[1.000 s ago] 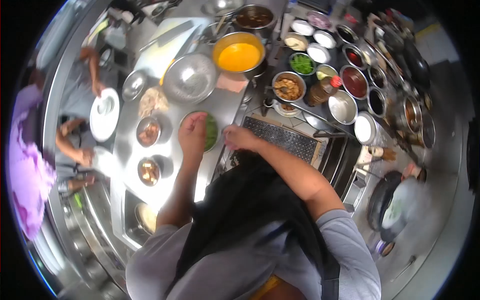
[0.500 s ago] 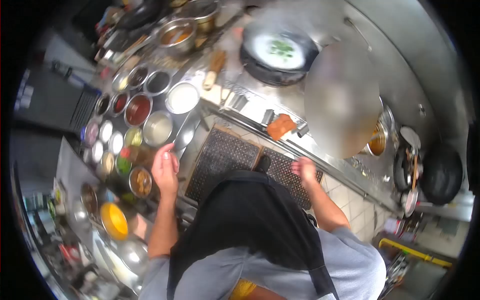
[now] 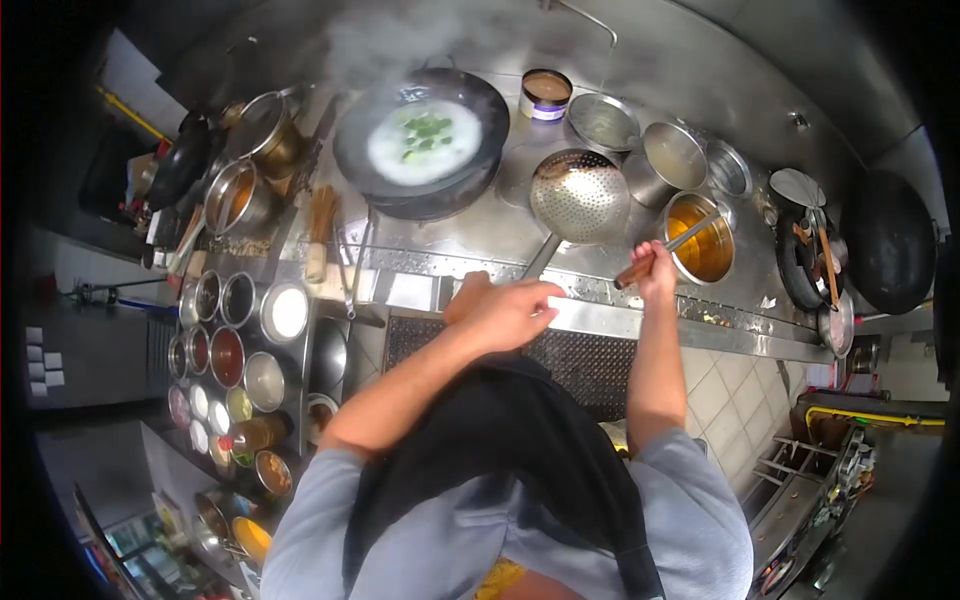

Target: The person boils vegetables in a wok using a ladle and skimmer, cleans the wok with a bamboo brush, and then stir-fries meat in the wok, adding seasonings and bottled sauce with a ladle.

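Observation:
My left hand (image 3: pixel 505 315) is over the counter's front edge, its thumb and forefinger bent and slightly apart. Just beyond it lies the handle of a perforated skimmer (image 3: pixel 580 195), bowl toward the back; no grip on it shows. An orange-brown item (image 3: pixel 469 292) is partly hidden beside this hand. My right hand (image 3: pixel 655 270) is closed round the wooden handle of a ladle (image 3: pixel 693 231), whose metal shaft reaches over a pot of yellow liquid (image 3: pixel 705 252). At the left, a black wok (image 3: pixel 350 150) holds steaming white liquid with green pieces (image 3: pixel 427 134).
Behind the skimmer stand an open tub (image 3: pixel 546 95), a strainer (image 3: pixel 605 122) and a metal pot (image 3: pixel 668 160). Woks (image 3: pixel 888 240) are at the far right. A brush (image 3: pixel 319 235) and tongs (image 3: pixel 350 260) lie left. Ingredient bowls (image 3: pixel 265 381) fill the left side.
The view has turned from the prep table to the stove. My hands, apart half a second ago, are now over its front edge. My right hand has taken hold of the ladle.

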The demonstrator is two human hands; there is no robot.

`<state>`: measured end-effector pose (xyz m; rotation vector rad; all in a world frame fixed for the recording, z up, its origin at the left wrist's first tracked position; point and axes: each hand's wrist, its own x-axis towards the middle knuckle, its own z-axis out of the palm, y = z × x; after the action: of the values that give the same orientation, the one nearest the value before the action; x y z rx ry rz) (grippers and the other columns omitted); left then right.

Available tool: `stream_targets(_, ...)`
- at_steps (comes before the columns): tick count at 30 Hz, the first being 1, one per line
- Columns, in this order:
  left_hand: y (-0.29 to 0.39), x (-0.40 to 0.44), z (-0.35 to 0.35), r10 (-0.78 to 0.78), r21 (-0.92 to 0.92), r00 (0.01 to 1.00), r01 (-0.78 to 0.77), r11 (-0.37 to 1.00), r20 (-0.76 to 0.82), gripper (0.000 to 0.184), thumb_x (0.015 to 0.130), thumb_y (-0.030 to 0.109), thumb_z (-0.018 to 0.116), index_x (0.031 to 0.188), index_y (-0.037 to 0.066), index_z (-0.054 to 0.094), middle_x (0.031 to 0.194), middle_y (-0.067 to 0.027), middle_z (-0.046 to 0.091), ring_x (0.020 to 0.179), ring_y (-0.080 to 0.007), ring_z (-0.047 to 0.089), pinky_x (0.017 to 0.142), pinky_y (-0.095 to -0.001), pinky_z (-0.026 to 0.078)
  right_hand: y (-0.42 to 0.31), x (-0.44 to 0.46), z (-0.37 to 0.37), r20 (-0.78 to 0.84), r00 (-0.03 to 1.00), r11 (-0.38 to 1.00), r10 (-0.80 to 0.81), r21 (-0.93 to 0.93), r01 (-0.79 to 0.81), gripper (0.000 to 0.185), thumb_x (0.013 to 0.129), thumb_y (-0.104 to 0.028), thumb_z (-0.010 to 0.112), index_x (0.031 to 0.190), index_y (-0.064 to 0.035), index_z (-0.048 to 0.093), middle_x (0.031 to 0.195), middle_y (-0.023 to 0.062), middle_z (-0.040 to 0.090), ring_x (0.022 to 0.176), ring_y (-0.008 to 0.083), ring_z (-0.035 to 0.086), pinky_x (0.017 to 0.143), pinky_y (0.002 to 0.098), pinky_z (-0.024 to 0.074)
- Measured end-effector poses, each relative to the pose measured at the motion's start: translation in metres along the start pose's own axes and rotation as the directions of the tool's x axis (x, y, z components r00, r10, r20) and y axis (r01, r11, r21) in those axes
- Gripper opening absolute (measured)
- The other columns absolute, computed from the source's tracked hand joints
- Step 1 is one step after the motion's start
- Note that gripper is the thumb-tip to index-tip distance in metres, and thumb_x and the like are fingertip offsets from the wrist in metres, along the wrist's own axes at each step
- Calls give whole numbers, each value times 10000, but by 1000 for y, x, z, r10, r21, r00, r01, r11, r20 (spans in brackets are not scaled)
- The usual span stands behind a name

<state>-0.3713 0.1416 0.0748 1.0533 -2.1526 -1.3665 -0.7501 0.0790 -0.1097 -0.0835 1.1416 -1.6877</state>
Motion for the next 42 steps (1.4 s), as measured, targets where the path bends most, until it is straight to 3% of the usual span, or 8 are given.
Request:
stream_targets(8,-39,126,50,-148,143,981,166,976,-129,598,943,163,577,1502,96,375,1315,-268,567,1198,-407,579,996,-465,473,65,-101,106,426,864,752,-270,-467,465,388,1047,-268,545,1308,2,447,1267,218,591,1160,266,579,1004,375,468)
stream_targets(12,-59,160,37,-241,64,942,262,963,-233,607,904,166,609,1470,76,411,1227,-284,628,1173,-451,590,991,-464,487,134,-91,47,-24,997,765,77,-640,-74,658,993,-423,618,1461,-24,381,1344,176,560,1222,311,540,1066,415,421)
stream_targets(14,-75,199,35,-165,140,932,219,965,-324,516,899,162,613,1384,55,473,1135,-280,656,1107,-475,606,951,-476,499,169,-86,11,62,802,689,594,-553,-468,669,958,-462,659,1428,-52,414,1289,149,579,1214,288,547,1022,461,451)
stream_targets(18,-109,291,30,-260,13,929,273,962,-261,274,908,169,613,1131,17,570,857,-173,666,754,-343,652,676,-436,530,193,-92,40,339,613,699,714,-380,-605,535,951,-439,661,1307,-83,480,1080,88,603,986,215,615,819,430,531)
stream_targets(23,-86,348,26,-551,-869,770,471,152,322,75,942,143,570,906,84,540,717,-6,553,550,-84,513,464,-256,399,161,-98,40,219,838,853,500,-291,-433,297,909,-177,628,1175,-89,528,872,62,623,753,157,602,648,351,500)
stream_targets(27,-82,322,5,-358,-908,837,352,-228,414,40,962,123,549,926,116,531,715,17,535,538,-71,489,429,-249,347,61,-105,57,103,833,838,543,-9,-545,151,899,-125,610,1030,-82,549,860,71,622,719,171,583,621,353,478)
stream_targets(38,-59,167,-31,-535,-762,838,414,497,107,644,874,71,606,1486,179,437,707,4,537,510,-82,499,407,-270,375,-2,-32,104,134,800,805,585,-210,-554,138,904,-98,604,1020,-66,537,783,59,593,600,149,552,501,303,465)
stream_targets(42,-112,103,-26,-147,166,931,212,963,-334,726,858,109,589,1548,130,365,1000,-193,714,764,-341,700,709,-422,560,19,-55,118,96,954,789,286,-588,-177,276,867,-24,558,1130,-12,474,793,90,556,537,164,538,425,348,469)
